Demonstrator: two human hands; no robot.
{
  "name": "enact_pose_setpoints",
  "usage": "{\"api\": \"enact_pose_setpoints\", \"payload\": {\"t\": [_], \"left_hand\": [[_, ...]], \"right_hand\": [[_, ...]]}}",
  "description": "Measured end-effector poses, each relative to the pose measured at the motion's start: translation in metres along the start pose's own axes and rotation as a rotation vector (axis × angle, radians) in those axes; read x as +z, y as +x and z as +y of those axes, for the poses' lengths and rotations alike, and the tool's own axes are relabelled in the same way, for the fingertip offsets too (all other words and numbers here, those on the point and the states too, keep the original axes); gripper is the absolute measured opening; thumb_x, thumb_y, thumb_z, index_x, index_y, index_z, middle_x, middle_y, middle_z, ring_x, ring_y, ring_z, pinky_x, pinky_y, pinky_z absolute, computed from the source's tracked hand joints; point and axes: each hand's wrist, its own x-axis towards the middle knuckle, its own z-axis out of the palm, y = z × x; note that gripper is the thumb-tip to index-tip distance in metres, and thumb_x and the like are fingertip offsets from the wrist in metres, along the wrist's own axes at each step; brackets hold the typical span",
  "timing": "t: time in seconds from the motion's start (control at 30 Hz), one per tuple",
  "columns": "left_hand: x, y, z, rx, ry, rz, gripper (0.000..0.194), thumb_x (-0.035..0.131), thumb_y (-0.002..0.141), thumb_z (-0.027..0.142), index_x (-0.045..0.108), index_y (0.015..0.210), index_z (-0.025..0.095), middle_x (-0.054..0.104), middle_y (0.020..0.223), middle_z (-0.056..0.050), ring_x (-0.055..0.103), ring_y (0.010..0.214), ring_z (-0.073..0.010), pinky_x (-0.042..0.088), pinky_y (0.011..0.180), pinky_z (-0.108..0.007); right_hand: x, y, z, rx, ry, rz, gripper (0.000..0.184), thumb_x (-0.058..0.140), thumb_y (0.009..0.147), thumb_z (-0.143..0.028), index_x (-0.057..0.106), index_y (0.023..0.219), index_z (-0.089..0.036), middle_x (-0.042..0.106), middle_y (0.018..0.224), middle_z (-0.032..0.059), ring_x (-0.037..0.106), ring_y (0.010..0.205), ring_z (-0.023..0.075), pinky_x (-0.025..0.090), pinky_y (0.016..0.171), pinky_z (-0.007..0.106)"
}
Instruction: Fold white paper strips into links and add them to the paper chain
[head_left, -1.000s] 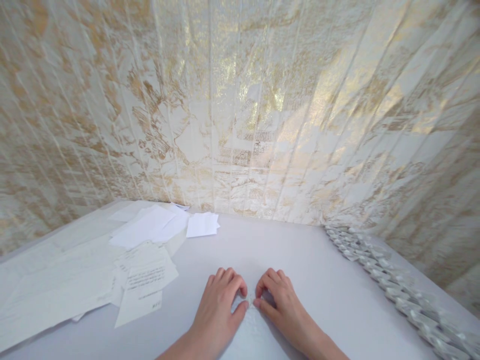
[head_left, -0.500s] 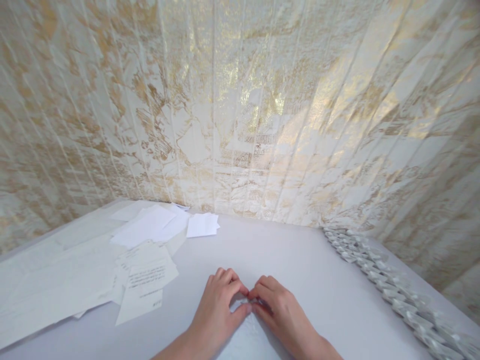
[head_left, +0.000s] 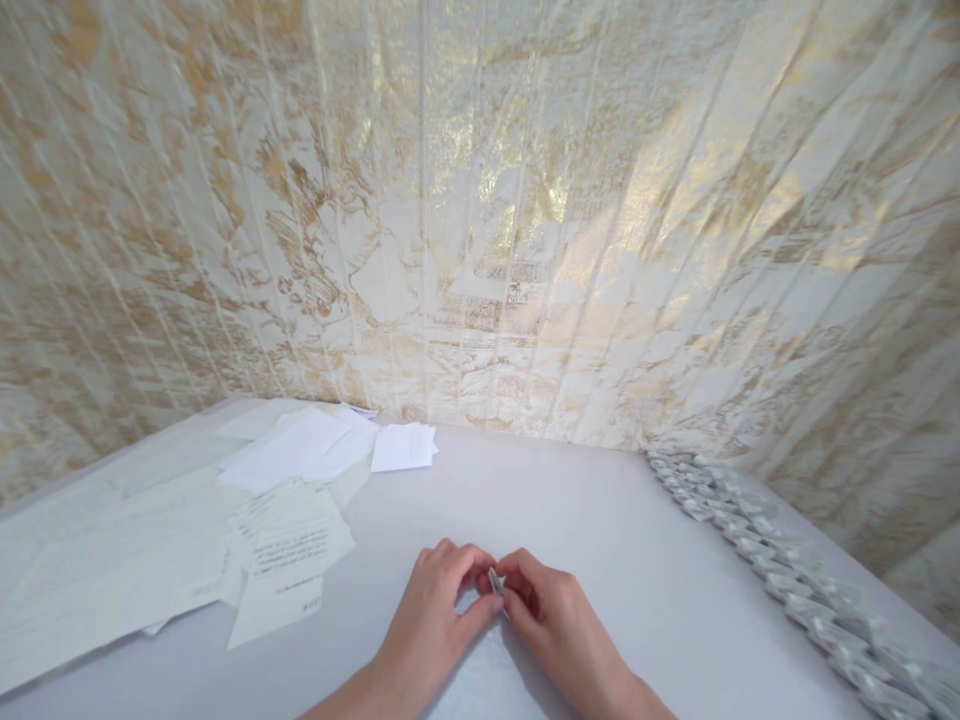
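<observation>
Both my hands meet low in the middle of a white table (head_left: 600,530). My left hand (head_left: 439,610) and my right hand (head_left: 551,615) pinch a small folded piece of white paper (head_left: 496,581) between their fingertips, holding it just above the tabletop. The fingers of both hands are curled in around it. Most of the folded piece is hidden by my fingers.
Loose white sheets (head_left: 292,450) and printed slips (head_left: 289,545) lie at the left. A small stack of white squares (head_left: 405,447) sits near the back wall. A long row of folded paper units (head_left: 765,550) runs along the right edge. A gold and white patterned wall (head_left: 480,200) stands behind.
My fingertips have drawn closer together and lifted the small folded piece off the table, where they were pressing it flat a second ago.
</observation>
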Motion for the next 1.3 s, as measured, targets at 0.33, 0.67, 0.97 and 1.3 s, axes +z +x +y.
{"api": "enact_pose_setpoints", "payload": {"t": [0.33,0.67,0.97,1.3], "left_hand": [[0.004,0.0,-0.005,0.127,0.114,0.057,0.027,0.052,0.077,-0.001,0.067,0.082,0.021,0.066,0.085,-0.001,0.057,0.089,-0.0224,0.041,0.082,-0.037],[0.003,-0.008,0.004,0.253,0.178,0.063,0.017,0.06,0.08,0.006,0.06,0.089,0.02,0.065,0.092,-0.002,0.055,0.09,-0.0232,0.04,0.082,-0.038],[0.006,-0.006,0.001,0.197,0.196,-0.001,0.017,0.066,0.08,0.006,0.061,0.086,0.02,0.066,0.089,0.001,0.055,0.089,-0.0216,0.038,0.081,-0.037],[-0.001,-0.006,-0.002,0.273,0.292,-0.051,0.023,0.066,0.082,0.001,0.07,0.081,0.024,0.067,0.09,0.002,0.056,0.091,-0.0199,0.037,0.079,-0.034]], "right_hand": [[0.0,-0.001,-0.001,-0.025,-0.256,0.072,0.018,0.047,0.079,-0.006,0.056,0.082,-0.021,0.062,0.074,-0.0005,0.055,0.066,0.0154,0.04,0.063,0.024],[-0.001,-0.002,0.0,0.046,-0.29,0.102,0.015,0.051,0.073,-0.007,0.049,0.069,-0.022,0.058,0.063,-0.0031,0.052,0.057,0.0134,0.035,0.056,0.022],[-0.001,-0.004,0.002,0.047,-0.224,0.056,0.013,0.053,0.081,-0.01,0.053,0.076,-0.021,0.059,0.064,-0.0042,0.053,0.057,0.0129,0.036,0.057,0.021],[-0.024,0.003,0.0,-0.084,-0.273,-0.155,0.023,0.056,0.076,-0.001,0.068,0.077,-0.021,0.063,0.074,-0.0031,0.056,0.069,0.0135,0.039,0.064,0.021]]}}
